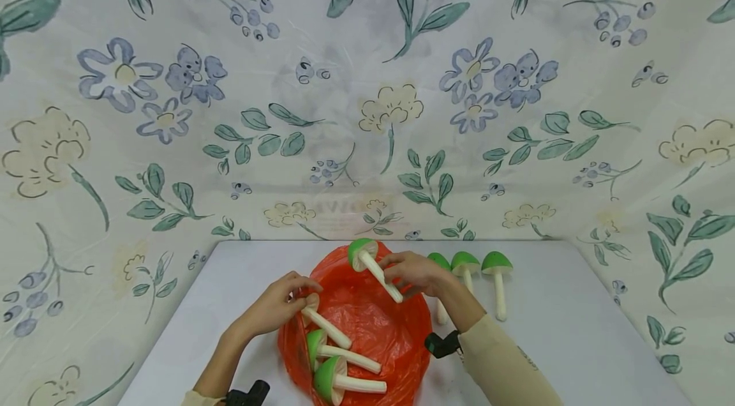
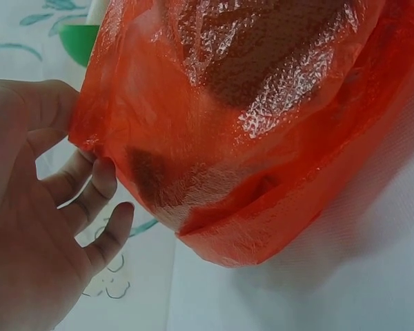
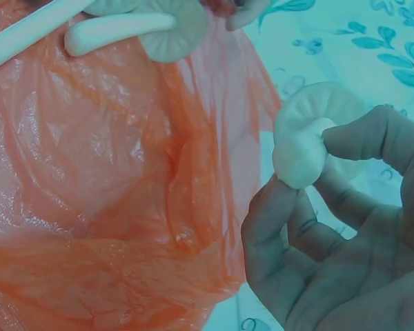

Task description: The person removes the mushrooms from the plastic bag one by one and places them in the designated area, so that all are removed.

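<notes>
A red plastic bag (image 1: 367,323) lies open on the table. My left hand (image 1: 278,304) pinches its left rim between thumb and fingers, also plain in the left wrist view, where the bag's side (image 2: 214,172) hangs from that hand (image 2: 41,186). Over the bag's far right part, my right hand (image 1: 416,272) holds a green-capped toy mushroom (image 1: 376,269) by its pale stem, cap tilted up and left. In the right wrist view the stem end (image 3: 300,158) sits between thumb and fingers. Several like mushrooms (image 1: 358,385) lie inside the bag at its left; one cap is partly hidden by my left hand.
To the right of the bag, three more green-capped mushrooms (image 1: 497,265) lie on the white table (image 1: 545,342), one partly behind my right forearm. A flower-printed cloth (image 1: 344,163) rises behind the table's far edge.
</notes>
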Tool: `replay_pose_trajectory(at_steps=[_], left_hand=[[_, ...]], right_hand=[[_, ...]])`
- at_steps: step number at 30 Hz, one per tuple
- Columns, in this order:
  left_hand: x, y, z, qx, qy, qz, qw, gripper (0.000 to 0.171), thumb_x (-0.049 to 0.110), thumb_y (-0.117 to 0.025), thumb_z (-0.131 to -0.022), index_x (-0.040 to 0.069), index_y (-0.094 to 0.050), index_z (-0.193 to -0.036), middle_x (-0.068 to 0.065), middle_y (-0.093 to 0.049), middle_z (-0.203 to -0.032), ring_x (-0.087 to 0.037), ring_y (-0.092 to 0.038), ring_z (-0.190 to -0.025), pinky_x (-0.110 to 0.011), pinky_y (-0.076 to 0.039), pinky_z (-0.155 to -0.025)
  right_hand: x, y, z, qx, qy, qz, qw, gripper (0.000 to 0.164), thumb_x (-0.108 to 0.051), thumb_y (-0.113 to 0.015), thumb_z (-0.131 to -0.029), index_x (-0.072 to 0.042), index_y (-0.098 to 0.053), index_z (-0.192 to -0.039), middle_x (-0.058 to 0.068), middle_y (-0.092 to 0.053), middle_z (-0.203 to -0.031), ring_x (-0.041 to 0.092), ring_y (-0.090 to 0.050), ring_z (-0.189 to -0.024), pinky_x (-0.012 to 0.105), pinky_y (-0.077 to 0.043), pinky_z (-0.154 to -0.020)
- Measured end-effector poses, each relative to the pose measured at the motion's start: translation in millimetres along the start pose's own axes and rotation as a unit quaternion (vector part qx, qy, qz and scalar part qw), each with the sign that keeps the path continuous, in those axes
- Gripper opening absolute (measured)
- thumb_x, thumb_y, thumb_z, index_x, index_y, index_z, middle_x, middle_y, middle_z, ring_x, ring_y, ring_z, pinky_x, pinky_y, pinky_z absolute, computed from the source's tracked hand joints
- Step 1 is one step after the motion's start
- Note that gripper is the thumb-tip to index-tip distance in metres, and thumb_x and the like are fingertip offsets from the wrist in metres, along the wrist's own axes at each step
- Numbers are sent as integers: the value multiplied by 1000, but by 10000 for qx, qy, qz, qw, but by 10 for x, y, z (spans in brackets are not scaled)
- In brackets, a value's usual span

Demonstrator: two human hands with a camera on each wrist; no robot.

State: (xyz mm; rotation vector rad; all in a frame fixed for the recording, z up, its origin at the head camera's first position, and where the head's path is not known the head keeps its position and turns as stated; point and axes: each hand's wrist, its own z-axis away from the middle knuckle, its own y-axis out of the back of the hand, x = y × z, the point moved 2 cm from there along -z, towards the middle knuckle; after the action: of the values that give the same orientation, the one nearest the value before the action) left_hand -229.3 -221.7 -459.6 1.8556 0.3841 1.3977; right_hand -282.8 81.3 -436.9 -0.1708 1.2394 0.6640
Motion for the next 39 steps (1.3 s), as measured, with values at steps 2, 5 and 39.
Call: replay_pose_trajectory(at_steps=[2, 5, 39], left_hand=[[0, -2, -3, -13, -1, 0, 10000, 23, 2, -63, -94, 10, -71, -114, -5, -57, -96, -20, -48, -85, -27, -45, -67], [4, -9, -5, -8, 30, 9, 10000, 24, 1, -61, -94, 9, -72, -114, -5, -57, -96, -20, -48, -85, -27, -45, -68], [-17, -36, -42, 267, 211, 54, 9994, 30, -2, -58, -93, 11, -71, -117, -4, -56, -94, -20, -47, -82, -27, -43, -64]], right_hand=[[-1, 10, 6, 48, 8, -1, 10000, 39, -13, -65, -84, -9, -66, -122, 10, -64, -94, 22, -63, -71, 35, -56, -60], [12, 25, 11, 133, 48, 16, 9999, 39, -14, -66, -84, -9, -65, -123, 11, -64, -95, 22, -63, -71, 35, -55, -60], [237, 227, 177, 1215, 1126, 1023, 9809, 34, -9, -65, -85, -8, -65, -119, 10, -66, -104, 23, -62, -84, 37, -53, -67]])
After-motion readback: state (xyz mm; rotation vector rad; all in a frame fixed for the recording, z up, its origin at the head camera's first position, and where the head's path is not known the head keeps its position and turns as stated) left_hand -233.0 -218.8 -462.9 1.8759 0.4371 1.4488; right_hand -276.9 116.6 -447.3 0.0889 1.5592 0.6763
